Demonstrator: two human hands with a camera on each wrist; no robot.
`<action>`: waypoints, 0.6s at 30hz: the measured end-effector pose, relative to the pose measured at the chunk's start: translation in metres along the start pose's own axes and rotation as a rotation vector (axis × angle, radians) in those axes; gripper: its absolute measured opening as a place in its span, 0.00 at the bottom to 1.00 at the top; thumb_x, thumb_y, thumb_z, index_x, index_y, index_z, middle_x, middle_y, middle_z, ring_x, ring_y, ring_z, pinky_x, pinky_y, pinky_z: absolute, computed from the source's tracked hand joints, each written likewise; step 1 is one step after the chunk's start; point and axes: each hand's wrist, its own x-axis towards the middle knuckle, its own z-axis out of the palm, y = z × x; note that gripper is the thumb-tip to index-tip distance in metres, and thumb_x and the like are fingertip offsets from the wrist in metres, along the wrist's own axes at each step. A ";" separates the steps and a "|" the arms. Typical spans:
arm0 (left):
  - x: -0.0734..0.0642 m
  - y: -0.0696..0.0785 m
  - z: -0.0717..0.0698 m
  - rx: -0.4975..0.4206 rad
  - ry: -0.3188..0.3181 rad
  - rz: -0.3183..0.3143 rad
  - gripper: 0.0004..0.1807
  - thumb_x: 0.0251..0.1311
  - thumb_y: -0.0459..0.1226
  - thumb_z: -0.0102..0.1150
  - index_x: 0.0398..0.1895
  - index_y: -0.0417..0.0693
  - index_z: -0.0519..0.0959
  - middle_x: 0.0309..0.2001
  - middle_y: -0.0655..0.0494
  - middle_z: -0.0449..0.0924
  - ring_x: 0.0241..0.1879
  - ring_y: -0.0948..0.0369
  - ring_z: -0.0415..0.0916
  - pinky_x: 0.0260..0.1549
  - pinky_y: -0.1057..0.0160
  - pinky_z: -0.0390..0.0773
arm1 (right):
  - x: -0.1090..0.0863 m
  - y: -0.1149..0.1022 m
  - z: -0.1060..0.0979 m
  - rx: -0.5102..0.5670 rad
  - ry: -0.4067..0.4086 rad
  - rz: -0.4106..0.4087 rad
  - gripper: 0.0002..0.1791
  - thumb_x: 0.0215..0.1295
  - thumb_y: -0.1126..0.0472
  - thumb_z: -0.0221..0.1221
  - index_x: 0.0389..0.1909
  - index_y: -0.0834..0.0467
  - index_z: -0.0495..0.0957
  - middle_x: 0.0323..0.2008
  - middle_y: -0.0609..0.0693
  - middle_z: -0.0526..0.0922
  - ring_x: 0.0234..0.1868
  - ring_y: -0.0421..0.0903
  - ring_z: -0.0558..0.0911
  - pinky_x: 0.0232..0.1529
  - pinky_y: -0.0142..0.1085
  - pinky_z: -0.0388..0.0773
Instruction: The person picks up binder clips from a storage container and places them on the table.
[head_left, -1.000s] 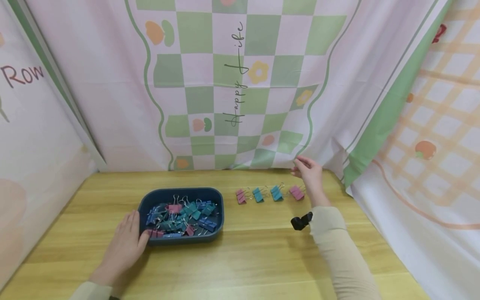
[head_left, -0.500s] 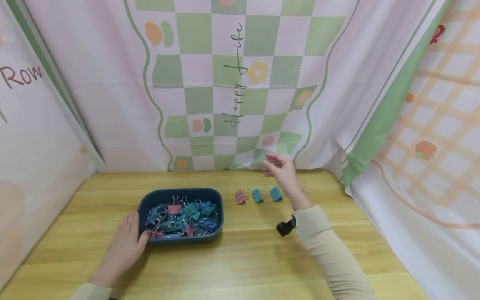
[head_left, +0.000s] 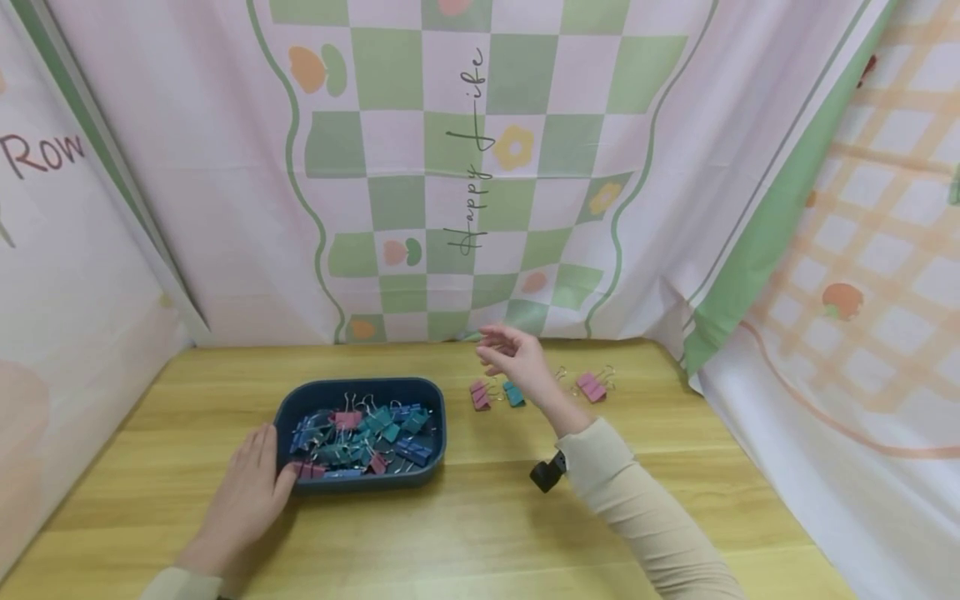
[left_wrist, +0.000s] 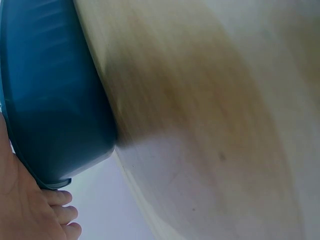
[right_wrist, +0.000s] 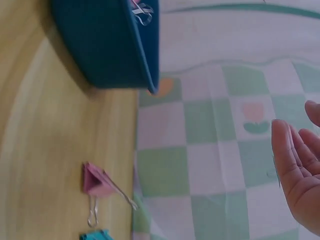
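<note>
My left hand (head_left: 247, 492) rests against the left side of a dark blue plastic bin (head_left: 367, 482), fingers straight along the outside and thumb at the near left corner. The left wrist view shows the palm by the bin's rim (left_wrist: 30, 172). Inside the bin lies a heap of pink, teal and blue binder clips (head_left: 382, 423). My right hand (head_left: 517, 358) hovers above a row of clips, fingers loosely bent around nothing. Under it are a pink binder clip (head_left: 480, 395) and a teal binder clip (head_left: 513, 393); another clip is mostly hidden by the wrist. A pink binder clip (head_left: 592, 387) ends the row.
The wooden table (head_left: 420, 542) meets a checkered curtain (head_left: 457, 200) at its back edge. Fabric panels hang at left and right. A small black device (head_left: 549, 472) hangs from the right wrist.
My right hand has moved left along the row, from beyond the last pink binder clip to above the left end. The left hand and bin have stayed put.
</note>
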 end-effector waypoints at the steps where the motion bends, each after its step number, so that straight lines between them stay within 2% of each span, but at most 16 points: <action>1: 0.000 0.000 0.000 0.000 -0.003 -0.002 0.36 0.67 0.43 0.41 0.64 0.19 0.47 0.64 0.23 0.45 0.63 0.33 0.44 0.60 0.38 0.48 | -0.002 -0.003 0.004 -0.008 -0.020 0.000 0.20 0.60 0.68 0.58 0.54 0.69 0.71 0.42 0.62 0.79 0.36 0.53 0.80 0.34 0.40 0.81; 4: 0.000 -0.001 0.001 0.000 -0.013 -0.007 0.36 0.67 0.43 0.41 0.64 0.20 0.46 0.64 0.23 0.45 0.63 0.33 0.43 0.60 0.38 0.47 | -0.009 -0.015 0.017 -0.052 -0.074 0.005 0.20 0.60 0.68 0.58 0.53 0.70 0.71 0.41 0.62 0.79 0.33 0.50 0.80 0.31 0.37 0.81; 8: 0.001 -0.002 0.001 -0.003 -0.020 -0.011 0.36 0.67 0.43 0.40 0.64 0.20 0.46 0.64 0.23 0.44 0.63 0.33 0.43 0.60 0.38 0.47 | -0.020 -0.029 0.033 -0.095 -0.139 0.045 0.20 0.61 0.68 0.57 0.54 0.68 0.71 0.40 0.59 0.79 0.30 0.53 0.80 0.20 0.32 0.76; 10: 0.001 -0.001 0.001 -0.003 -0.018 -0.010 0.36 0.68 0.43 0.40 0.64 0.19 0.46 0.64 0.23 0.44 0.63 0.33 0.43 0.60 0.38 0.47 | -0.023 -0.030 0.040 -0.117 -0.169 0.042 0.20 0.61 0.68 0.57 0.54 0.68 0.71 0.40 0.59 0.79 0.30 0.54 0.80 0.18 0.31 0.74; 15: 0.000 -0.001 0.001 -0.008 -0.016 -0.008 0.36 0.68 0.43 0.40 0.64 0.19 0.46 0.64 0.23 0.44 0.63 0.33 0.43 0.60 0.38 0.47 | -0.020 -0.005 0.055 -0.165 -0.235 -0.014 0.19 0.60 0.67 0.59 0.53 0.67 0.73 0.39 0.59 0.80 0.35 0.52 0.80 0.28 0.35 0.80; 18: 0.000 0.000 0.000 -0.013 -0.018 -0.011 0.36 0.68 0.43 0.39 0.64 0.19 0.46 0.64 0.23 0.44 0.63 0.33 0.43 0.60 0.38 0.47 | -0.019 0.007 0.062 -0.171 -0.283 -0.021 0.19 0.60 0.66 0.60 0.52 0.65 0.74 0.37 0.55 0.81 0.34 0.48 0.79 0.30 0.38 0.81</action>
